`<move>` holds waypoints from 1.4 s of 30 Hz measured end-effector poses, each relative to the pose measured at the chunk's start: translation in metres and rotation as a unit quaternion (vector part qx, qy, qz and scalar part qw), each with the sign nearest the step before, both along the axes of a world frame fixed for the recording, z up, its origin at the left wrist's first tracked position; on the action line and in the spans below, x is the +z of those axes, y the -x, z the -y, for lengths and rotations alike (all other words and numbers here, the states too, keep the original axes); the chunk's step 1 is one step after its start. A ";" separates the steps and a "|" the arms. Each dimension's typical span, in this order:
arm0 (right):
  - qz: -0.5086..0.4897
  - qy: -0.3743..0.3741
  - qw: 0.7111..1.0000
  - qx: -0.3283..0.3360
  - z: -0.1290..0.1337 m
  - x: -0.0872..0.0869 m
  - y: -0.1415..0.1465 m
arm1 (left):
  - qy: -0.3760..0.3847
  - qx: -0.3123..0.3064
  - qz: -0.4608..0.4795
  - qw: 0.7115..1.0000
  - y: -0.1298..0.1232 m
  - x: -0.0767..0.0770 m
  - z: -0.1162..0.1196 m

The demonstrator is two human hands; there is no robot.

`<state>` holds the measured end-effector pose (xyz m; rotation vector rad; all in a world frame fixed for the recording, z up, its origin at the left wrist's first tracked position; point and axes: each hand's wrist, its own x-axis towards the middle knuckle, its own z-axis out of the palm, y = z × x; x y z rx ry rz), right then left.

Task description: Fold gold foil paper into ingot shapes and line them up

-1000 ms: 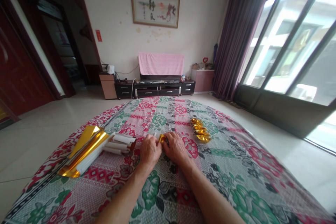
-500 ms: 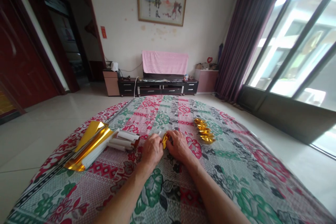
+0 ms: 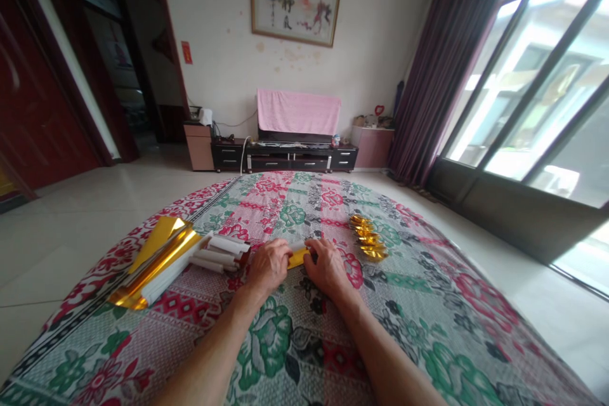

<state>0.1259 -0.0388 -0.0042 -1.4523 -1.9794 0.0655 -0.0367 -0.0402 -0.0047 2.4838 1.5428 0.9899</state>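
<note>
Between my hands, just above or on the flowered cloth, is a piece of gold foil paper with a white strip along its far edge. My left hand pinches its left end, fingers curled. The right end sits in the closed fingers of my right hand. To the left lie large gold foil sheets, partly rolled, and beside them several white paper rolls. A row of folded gold foil pieces rests to the right of my right hand.
Beyond the round cloth-covered table stands a low black TV cabinet with a pink cloth draped over a screen. Purple curtains and tall windows are on the right. A dark red door is at the left.
My hands have moved slightly apart. The gold foil paper between them, bunched and mostly covered before, now shows as a wider, flatter strip.
</note>
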 end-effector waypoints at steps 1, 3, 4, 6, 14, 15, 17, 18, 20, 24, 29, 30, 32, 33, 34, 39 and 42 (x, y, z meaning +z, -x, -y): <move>0.002 0.000 1.000 -0.002 0.000 0.000 0.000 | -0.002 0.004 0.006 1.000 0.001 0.000 0.000; 0.007 -0.001 1.000 -0.003 0.000 0.001 0.000 | -0.012 0.038 0.018 0.999 0.003 0.001 0.003; 0.011 -0.002 1.000 -0.002 0.000 0.001 0.000 | -0.017 0.064 0.021 0.998 0.003 0.002 0.005; 0.019 0.001 1.000 0.002 0.000 0.001 0.000 | -0.019 0.116 0.014 0.993 0.003 0.006 0.009; 0.013 -0.020 1.000 0.010 0.000 0.000 0.002 | 0.037 0.153 -0.045 0.987 -0.001 0.010 0.016; 0.010 -0.022 1.000 0.019 0.000 0.000 0.002 | 0.035 0.149 -0.045 0.987 -0.001 0.009 0.016; 0.015 -0.018 0.999 0.047 0.000 0.001 0.002 | 0.029 0.139 -0.039 0.989 -0.001 0.008 0.014; 0.020 -0.014 0.998 0.059 0.001 0.001 0.001 | 0.027 0.135 -0.033 0.990 -0.001 0.007 0.014; 0.028 -0.011 0.997 0.072 0.002 0.003 0.001 | 0.028 0.124 -0.018 0.992 0.001 0.005 0.012; 0.036 -0.010 0.997 0.070 0.005 0.008 0.001 | 0.023 0.097 0.028 0.995 0.006 0.004 0.007; 0.046 -0.008 0.996 0.070 0.005 0.008 0.001 | 0.010 0.054 0.052 0.997 0.008 0.008 0.008; 0.045 -0.009 0.997 0.069 0.004 0.007 0.001 | 0.020 0.049 0.046 0.998 0.008 0.009 0.008; 0.045 -0.011 0.997 0.069 0.004 0.007 0.001 | 0.043 0.045 0.031 0.998 0.007 0.009 0.009; 0.047 -0.010 0.996 0.071 0.004 0.007 0.001 | 0.053 0.047 0.024 0.997 0.007 0.009 0.010; 0.050 -0.009 0.996 0.076 0.005 0.007 0.001 | 0.061 0.049 0.019 0.997 0.006 0.009 0.010; 0.058 -0.002 0.993 0.101 0.004 0.008 0.000 | 0.069 0.055 0.020 0.996 0.005 0.006 0.009; 0.045 0.001 0.995 0.093 0.002 0.006 0.001 | 0.057 0.061 0.027 0.996 0.004 0.004 0.009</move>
